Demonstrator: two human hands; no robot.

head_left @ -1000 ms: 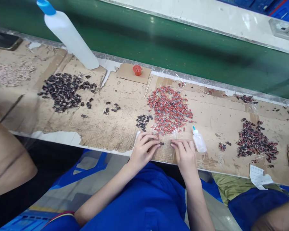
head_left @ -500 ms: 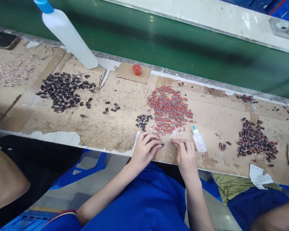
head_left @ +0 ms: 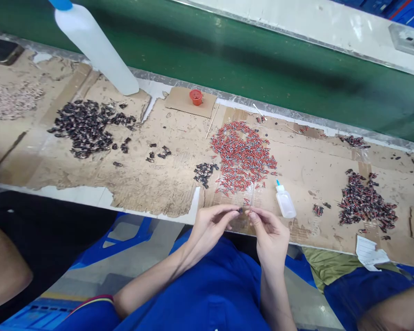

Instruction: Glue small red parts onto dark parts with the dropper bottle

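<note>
My left hand [head_left: 212, 223] pinches a small black part [head_left: 240, 210] between thumb and fingertips, over the front of the cardboard-covered bench. Close beside it, the fingertips of my right hand [head_left: 271, 232] are pressed together; whatever is between them is too small to make out. Just beyond the hands lie a few loose red pieces [head_left: 246, 201]. Farther back spreads a large pile of small red-and-grey pieces [head_left: 241, 149]. A little heap of black parts [head_left: 204, 174] touches its left side. Right of my right hand lies a small clear squeeze bottle [head_left: 285, 202] with a blue tip.
Black parts [head_left: 86, 128] are heaped at left, near a tall white bottle [head_left: 98, 48]. A red cup [head_left: 196, 97] sits on a cardboard piece at the back. Red-and-black pieces [head_left: 364, 202] lie piled at right. Other people's limbs [head_left: 396, 305] show at both sides.
Both hands have come nearer each other and slightly toward the bench's front edge. The black part moved right with my left hand, and my right fingertips now almost meet it.
</note>
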